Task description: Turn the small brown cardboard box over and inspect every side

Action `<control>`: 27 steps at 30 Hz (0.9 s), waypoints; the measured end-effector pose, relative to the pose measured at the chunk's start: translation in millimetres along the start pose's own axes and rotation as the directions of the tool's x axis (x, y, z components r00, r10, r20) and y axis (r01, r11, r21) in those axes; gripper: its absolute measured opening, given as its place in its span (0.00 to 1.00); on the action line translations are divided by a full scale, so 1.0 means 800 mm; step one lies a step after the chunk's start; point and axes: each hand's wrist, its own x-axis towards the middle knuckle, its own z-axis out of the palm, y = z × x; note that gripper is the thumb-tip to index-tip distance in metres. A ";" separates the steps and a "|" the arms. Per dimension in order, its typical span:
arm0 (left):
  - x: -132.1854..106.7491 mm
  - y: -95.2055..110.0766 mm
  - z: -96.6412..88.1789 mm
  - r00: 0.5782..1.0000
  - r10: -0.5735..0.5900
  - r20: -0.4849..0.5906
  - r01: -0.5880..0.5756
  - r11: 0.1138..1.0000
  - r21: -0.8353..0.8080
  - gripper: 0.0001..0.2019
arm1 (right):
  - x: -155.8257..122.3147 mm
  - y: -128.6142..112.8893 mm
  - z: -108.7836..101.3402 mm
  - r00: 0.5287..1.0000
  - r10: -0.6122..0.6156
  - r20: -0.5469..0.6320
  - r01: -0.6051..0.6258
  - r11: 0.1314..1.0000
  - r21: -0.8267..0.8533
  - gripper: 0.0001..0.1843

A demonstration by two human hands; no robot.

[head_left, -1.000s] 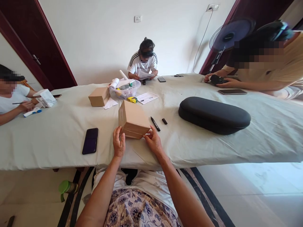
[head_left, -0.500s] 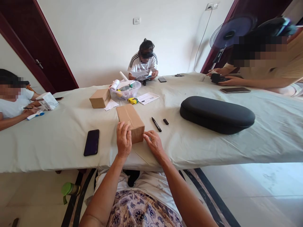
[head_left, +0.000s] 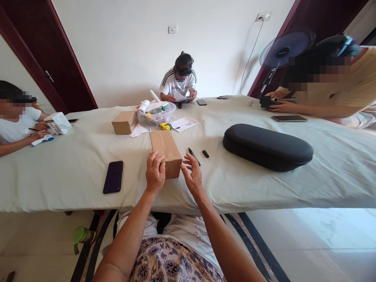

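Observation:
A closed brown cardboard box (head_left: 166, 147) lies on the cloth-covered table in front of me. My left hand (head_left: 155, 172) grips its near left corner, with the fingers over the top and the thumb against the front face. Beside the box's near right corner is my right hand (head_left: 192, 174), fingers apart and holding nothing. Just past those fingers lies an uncapped black marker (head_left: 194, 156), partly covered by them. Its black cap (head_left: 205, 154) rests separately to the right.
Left of the box is a dark phone (head_left: 113, 177); right, a long black case (head_left: 267, 148). Farther back stand a second cardboard box (head_left: 125, 122), a clear plastic basin (head_left: 158, 118) of supplies and a yellow tape measure (head_left: 165, 126). Three other people sit around the table (head_left: 58, 176).
My right hand has come off the box's right side, its fingers lifting and spreading. The box has turned slightly and shifted a little to the right under my left hand.

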 end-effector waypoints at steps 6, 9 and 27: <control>0.002 -0.003 -0.001 1.000 -0.006 0.025 0.007 0.999 -0.048 0.14 | 0.016 -0.032 0.026 0.980 -0.194 -0.049 0.185 0.972 -0.144 0.16; 0.002 -0.004 -0.001 0.999 -0.004 0.034 0.005 0.999 -0.053 0.15 | 0.016 -0.030 0.033 0.976 -0.200 -0.083 0.185 0.969 -0.161 0.15; 0.006 -0.002 0.003 1.000 -0.007 -0.003 0.007 0.999 -0.042 0.13 | 0.015 -0.023 0.037 0.979 -0.164 -0.120 0.147 0.979 -0.138 0.14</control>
